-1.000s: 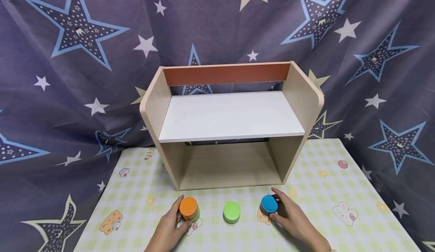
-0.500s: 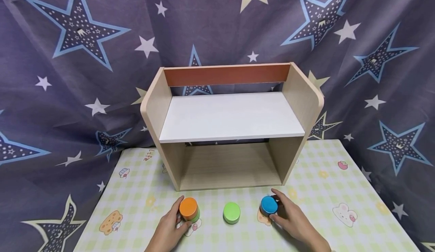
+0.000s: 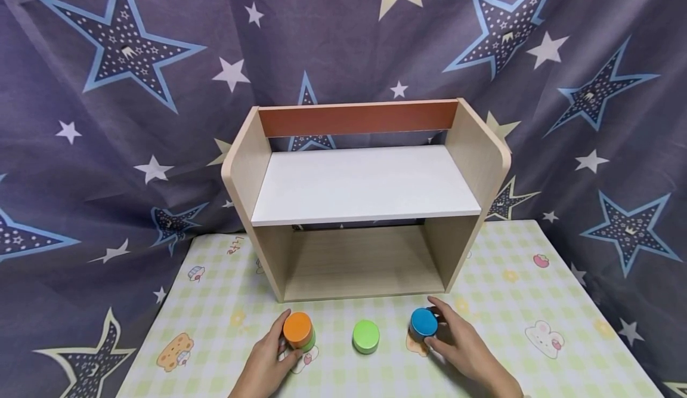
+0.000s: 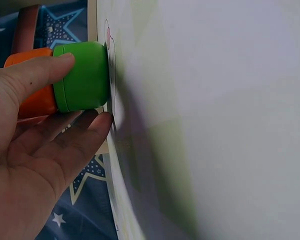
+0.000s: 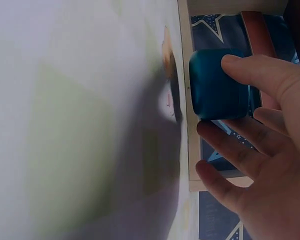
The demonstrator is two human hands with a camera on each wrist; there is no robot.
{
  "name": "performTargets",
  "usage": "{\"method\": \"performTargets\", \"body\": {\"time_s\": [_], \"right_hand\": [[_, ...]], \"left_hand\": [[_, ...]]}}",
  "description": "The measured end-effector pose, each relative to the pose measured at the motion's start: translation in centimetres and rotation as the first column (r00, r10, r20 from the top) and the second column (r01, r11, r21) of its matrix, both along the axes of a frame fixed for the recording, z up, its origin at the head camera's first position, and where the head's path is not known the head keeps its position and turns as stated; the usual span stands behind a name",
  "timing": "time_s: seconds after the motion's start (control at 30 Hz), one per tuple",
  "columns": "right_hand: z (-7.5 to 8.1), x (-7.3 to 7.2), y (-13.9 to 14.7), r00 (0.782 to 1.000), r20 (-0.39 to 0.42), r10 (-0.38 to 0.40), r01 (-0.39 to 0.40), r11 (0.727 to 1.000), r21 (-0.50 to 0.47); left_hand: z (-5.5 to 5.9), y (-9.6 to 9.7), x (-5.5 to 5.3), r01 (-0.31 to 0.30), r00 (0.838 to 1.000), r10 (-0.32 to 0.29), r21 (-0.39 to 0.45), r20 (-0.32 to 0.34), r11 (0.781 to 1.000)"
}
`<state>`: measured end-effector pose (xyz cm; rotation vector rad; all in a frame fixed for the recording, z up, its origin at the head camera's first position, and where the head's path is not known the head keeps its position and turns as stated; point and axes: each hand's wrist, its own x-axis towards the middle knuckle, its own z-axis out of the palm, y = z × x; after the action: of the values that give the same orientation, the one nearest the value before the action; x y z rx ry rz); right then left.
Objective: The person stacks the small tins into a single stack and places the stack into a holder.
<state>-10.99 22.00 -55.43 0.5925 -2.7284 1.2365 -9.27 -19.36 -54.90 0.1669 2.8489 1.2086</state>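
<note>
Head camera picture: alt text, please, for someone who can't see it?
A person's left hand holds an orange block stacked on a green block; the right hand holds a blue block. Between them stands a second green block, before a two-tier shelf on a checked tablecloth, with a starry curtain behind.

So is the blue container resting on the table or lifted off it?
Lifted: the right wrist view shows a gap between the blue container and tabletop.
</note>
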Motion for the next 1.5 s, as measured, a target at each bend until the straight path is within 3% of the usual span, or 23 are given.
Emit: {"method": "performTargets", "body": {"time_s": [0.3, 0.77, 1.5], "right_hand": [[0.5, 0.0, -0.5, 0.998, -0.063, 0.025, -0.026, 0.999, -0.030], [2.2, -0.2, -1.6, 1.000, -0.004, -0.006, 0.006, 1.000, -0.015], [3.5, -0.9, -4.2, 0.992, -0.079, 0.098, -0.100, 0.995, -0.024]], "left_hand": [[-0.1, 0.0, 0.0, -0.005, 1.000, 0.005, 0.001, -0.017, 1.000], [-0.2, 0.0, -0.1, -0.007, 1.000, 0.007, 0.009, -0.013, 1.000], [-0.1, 0.0, 0.0, -0.004, 1.000, 0.004, 0.018, 0.010, 1.000]]}}
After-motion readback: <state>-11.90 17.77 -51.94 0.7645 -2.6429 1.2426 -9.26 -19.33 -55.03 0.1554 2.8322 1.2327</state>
